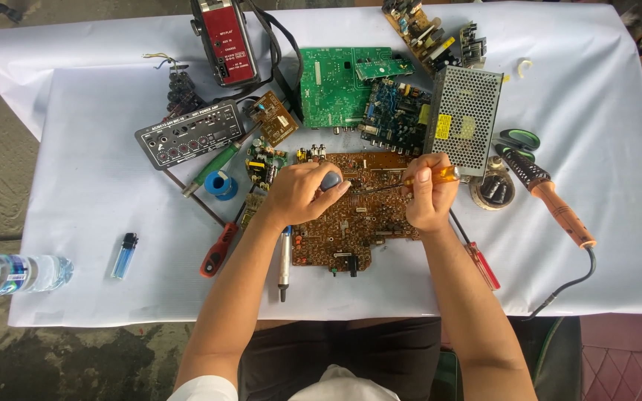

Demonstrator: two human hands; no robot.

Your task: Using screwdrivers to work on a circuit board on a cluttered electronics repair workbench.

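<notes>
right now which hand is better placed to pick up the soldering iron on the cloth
Right. The soldering iron lies just right of the right hand, though that hand holds an amber-handled screwdriver. The left hand rests across the brown circuit board, farther away.

bottle label (16, 276): white-blue band round a plastic bottle, 9 o'clock edge, off the cloth
yellow sticker (443, 124): small rectangle on mesh metal box, 1 o'clock
panel (191, 134): grey printed faceplate, 10 o'clock
red device (226, 37): printed red front, 11 o'clock
screens: none
</notes>
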